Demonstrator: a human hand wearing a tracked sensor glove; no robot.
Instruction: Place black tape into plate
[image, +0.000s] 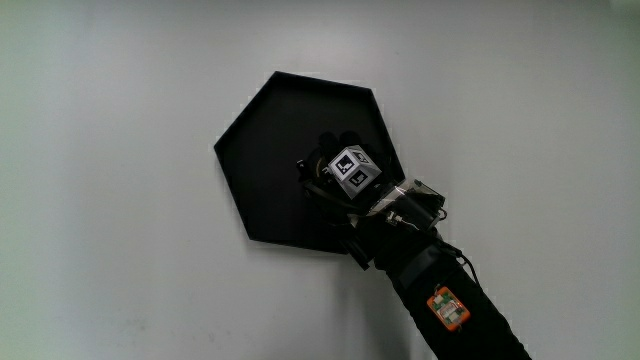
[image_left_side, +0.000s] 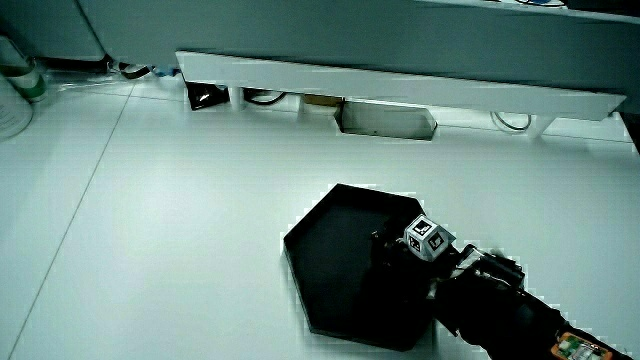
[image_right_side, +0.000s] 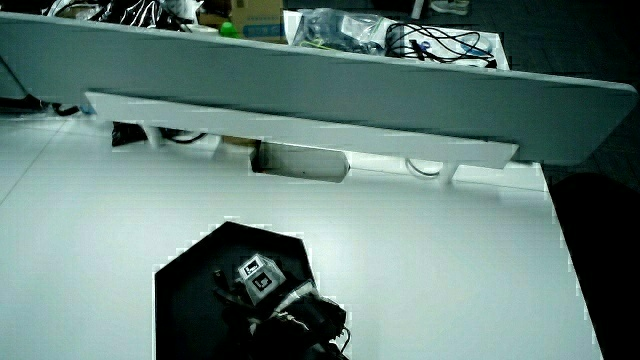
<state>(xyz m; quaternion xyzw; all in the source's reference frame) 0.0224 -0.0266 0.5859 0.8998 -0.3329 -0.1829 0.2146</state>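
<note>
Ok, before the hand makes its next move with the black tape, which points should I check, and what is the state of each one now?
1. The hand is over the plate: ok, all three views show it above the plate's part nearest the person.
2. The plate lies flat on the table: ok.
3. The rest of the plate's floor is free for the tape: ok, nothing else shows on it.
4. The black tape is visible: not ok, black on black, no view shows it.
5. The tape is in the hand or already on the plate: cannot tell.
6. The table around the plate holds no obstacle: ok in the main view.
</note>
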